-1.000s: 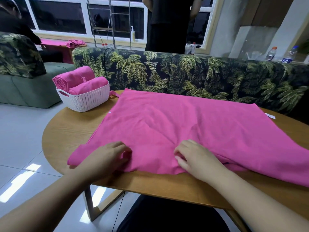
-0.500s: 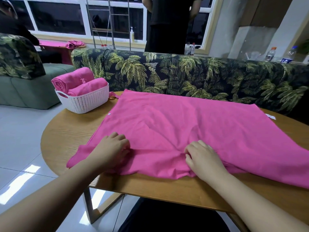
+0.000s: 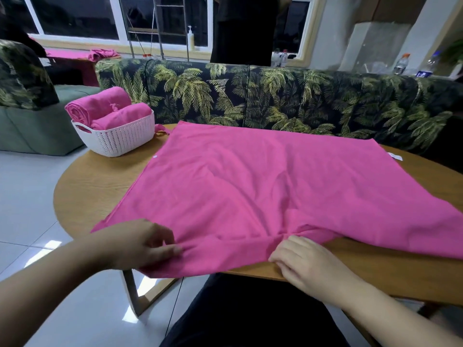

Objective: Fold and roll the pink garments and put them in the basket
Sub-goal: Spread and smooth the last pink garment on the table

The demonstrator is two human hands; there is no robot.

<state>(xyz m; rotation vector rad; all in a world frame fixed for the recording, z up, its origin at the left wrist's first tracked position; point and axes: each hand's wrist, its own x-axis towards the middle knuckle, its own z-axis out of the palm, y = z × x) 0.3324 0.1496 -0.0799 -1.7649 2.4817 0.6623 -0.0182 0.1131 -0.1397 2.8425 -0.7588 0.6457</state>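
Note:
A large pink garment (image 3: 263, 186) lies spread flat across the round wooden table (image 3: 95, 181). My left hand (image 3: 135, 244) pinches its near hem at the front left, thumb and fingers closed on a fold of cloth. My right hand (image 3: 303, 261) grips the bunched near hem at the table's front edge, fingers curled into the fabric. At the table's far left stands a white woven basket (image 3: 117, 141) holding two rolled pink garments (image 3: 110, 111).
A palm-print sofa (image 3: 275, 96) runs behind the table, and a person in black (image 3: 243, 28) stands behind it. More pink cloth (image 3: 100, 54) lies on a far side table. Bottles (image 3: 400, 63) stand at the back right. White tiled floor lies to the left.
Both hands slid back from the garment's surface to its near hem and now pinch it. The near hem has bunched and pulled toward the table's front edge.

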